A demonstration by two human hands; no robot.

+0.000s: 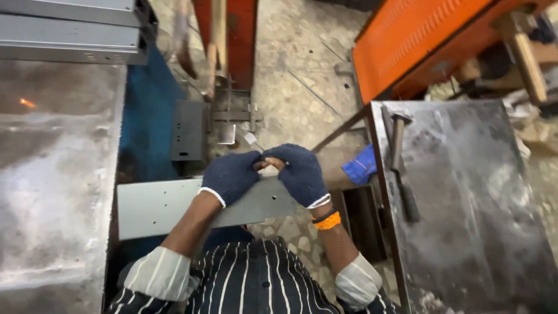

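Note:
Both my hands wear dark blue knit gloves. My left hand (232,174) and my right hand (299,171) meet fingertip to fingertip at the centre, with a little bare skin showing where they touch. They rest on the upper edge of a long grey metal panel (157,206) with small holes, which lies across in front of my striped shirt. I see nothing clearly pinched between the fingers. An orange band sits on my right wrist.
A worn steel table (52,192) fills the left. Another steel table (476,203) on the right carries a hammer (400,163). A blue cloth (360,166) lies beside it. An orange machine (418,40), grey metal channels (70,35) and a dark box part (189,131) stand farther off.

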